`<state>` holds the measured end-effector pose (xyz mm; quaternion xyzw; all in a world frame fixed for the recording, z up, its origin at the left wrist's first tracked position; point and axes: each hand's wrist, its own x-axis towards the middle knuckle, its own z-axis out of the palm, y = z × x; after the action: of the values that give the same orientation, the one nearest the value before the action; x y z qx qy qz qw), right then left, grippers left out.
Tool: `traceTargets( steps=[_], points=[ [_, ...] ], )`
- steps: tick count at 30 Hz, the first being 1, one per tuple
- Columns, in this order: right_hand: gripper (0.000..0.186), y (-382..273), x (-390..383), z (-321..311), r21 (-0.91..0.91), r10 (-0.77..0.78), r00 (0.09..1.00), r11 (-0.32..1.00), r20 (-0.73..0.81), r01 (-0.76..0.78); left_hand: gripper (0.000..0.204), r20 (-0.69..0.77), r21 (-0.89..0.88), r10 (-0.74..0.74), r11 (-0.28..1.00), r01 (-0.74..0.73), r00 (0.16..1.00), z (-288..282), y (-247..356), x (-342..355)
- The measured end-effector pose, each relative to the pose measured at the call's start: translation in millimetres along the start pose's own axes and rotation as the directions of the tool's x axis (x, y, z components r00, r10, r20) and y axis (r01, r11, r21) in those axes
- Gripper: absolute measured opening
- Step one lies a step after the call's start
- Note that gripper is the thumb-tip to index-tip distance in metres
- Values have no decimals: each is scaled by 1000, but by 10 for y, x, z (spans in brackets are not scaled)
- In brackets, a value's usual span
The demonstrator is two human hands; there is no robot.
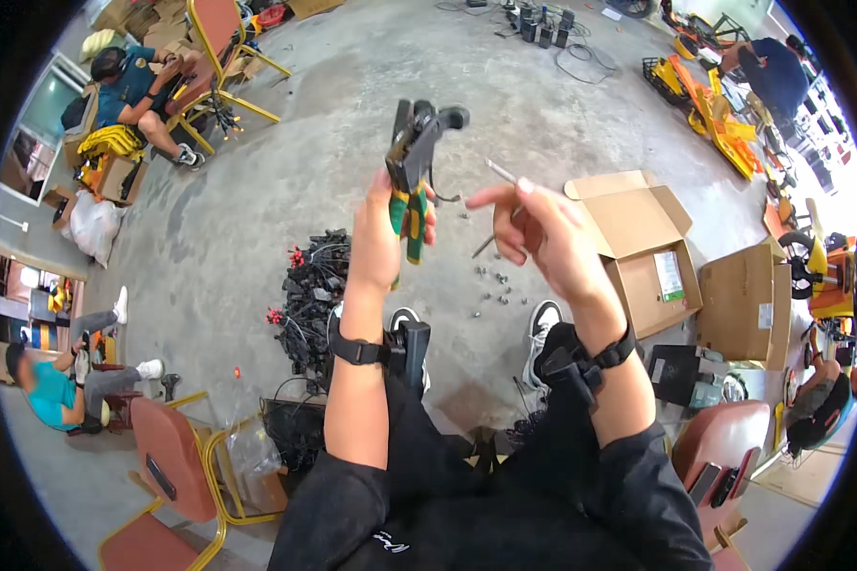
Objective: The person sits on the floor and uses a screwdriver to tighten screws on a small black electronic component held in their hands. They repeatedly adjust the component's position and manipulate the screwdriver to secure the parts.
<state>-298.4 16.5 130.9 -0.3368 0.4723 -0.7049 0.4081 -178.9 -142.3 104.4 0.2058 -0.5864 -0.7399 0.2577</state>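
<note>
My left hand (378,233) is closed round pliers with green and yellow handles (415,226), raised in front of me. Above the grip, a dark, bulky black part (413,152) stands against the pliers; I cannot tell how the two join. A short black wire hangs beside it. To the right, my right hand (557,238) holds a slim grey metal rod (501,172) under the thumb, with the index finger stretched toward the pliers. A thin dark shaft (484,247) shows below those fingers, perhaps the same tool. The two hands are apart.
Several small metal pieces (500,279) lie on the concrete between my feet. A heap of black parts with red-tipped wires (314,305) is at left. An open cardboard box (649,276) and a closed carton (741,303) stand at right. Chairs (169,457) flank me; other people sit farther off.
</note>
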Motion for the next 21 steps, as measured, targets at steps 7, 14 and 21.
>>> traceTargets(
  steps=[7,14,21],
  points=[
    [46,403,-34,-189,246,165,986,956,0,-160,60,-8,119,-163,979,163,987,-23,-360,-41],
    [47,359,-127,-205,271,198,980,942,23,-197,58,-27,58,-149,987,151,988,79,-491,-111],
    [47,380,-153,-129,276,175,983,944,51,-183,57,101,132,-121,985,107,988,95,-559,-158]
  ],
)
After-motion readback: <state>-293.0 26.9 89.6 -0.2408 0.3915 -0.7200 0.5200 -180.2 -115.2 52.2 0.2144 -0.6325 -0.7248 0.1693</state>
